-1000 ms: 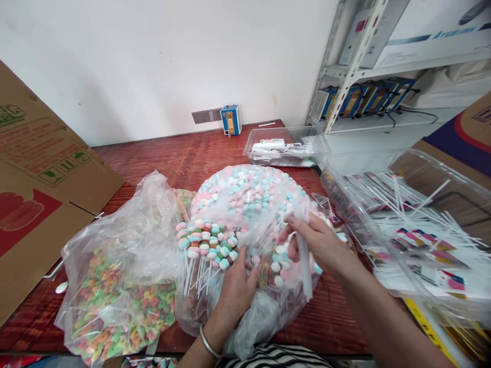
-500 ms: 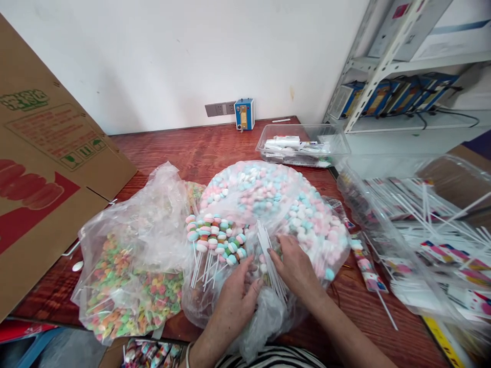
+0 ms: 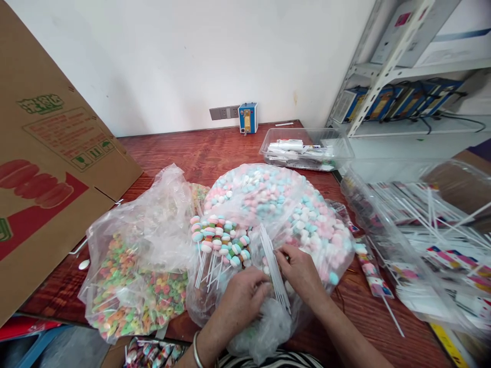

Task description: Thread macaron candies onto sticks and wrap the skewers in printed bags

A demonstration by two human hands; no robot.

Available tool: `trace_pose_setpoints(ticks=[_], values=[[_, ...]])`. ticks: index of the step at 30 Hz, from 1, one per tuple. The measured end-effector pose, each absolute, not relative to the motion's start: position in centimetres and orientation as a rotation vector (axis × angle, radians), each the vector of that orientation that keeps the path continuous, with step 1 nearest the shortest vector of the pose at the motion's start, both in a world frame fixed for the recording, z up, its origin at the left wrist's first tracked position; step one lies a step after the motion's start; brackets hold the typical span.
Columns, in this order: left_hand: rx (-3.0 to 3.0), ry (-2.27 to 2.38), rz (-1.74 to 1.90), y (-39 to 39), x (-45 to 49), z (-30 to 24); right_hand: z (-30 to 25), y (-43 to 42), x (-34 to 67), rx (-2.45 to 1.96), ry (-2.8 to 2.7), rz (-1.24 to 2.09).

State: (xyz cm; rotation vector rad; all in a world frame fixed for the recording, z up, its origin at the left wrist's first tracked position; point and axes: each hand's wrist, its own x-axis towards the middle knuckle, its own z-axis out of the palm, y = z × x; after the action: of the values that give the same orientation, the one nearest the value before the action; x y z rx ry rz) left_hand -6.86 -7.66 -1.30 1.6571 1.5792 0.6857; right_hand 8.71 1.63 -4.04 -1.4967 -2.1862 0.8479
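My left hand [image 3: 245,295] is over the crumpled mouth of a clear bag [image 3: 264,332], its fingers curled inward; what they hold, if anything, is hidden. Beside a bundle of white sticks [image 3: 273,266], the fingers of my right hand [image 3: 301,271] are bent together, and I cannot make out what is between them. Pink, white and blue marshmallows [image 3: 261,186] fill the large bag under both hands. Left of the sticks lie several marshmallow skewers [image 3: 218,237] with gummy rings between the marshmallows, on white sticks.
A bag of colourful gummy rings [image 3: 134,291] lies on the left, near a cardboard box [image 3: 72,163]. Behind stands a clear plastic tub [image 3: 307,153]. A larger clear bin [image 3: 387,230] with sticks and packaging is on the right, near a wrapped skewer [image 3: 372,273].
My left hand has turned and its fingers have curled in towards the sticks. My right hand's fingers have drawn closer together. The view has shifted slightly.
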Motion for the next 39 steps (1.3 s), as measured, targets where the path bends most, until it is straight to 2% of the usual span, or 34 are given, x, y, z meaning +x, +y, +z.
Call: trace_pose_setpoints(ticks=[4, 20, 28, 39], values=[[1.532, 1.657, 0.912, -6.6, -7.4, 0.6, -4.3, 1.2, 8.4, -1.531, -2.204, 0.822], [1.395, 1.656, 0.993, -6.4, -7.4, -0.9, -4.4, 0.9, 7.8, -1.510, -2.124, 0.787], [1.281, 1.519, 1.397, -6.8, -6.8, 1.1, -0.6, -2.9, 8.0, -1.029, -2.227, 0.608], [1.343, 1.501, 1.461, -8.4, -7.1, 2.3, 0.6, -3.5, 7.8, -0.944, -2.185, 0.502]])
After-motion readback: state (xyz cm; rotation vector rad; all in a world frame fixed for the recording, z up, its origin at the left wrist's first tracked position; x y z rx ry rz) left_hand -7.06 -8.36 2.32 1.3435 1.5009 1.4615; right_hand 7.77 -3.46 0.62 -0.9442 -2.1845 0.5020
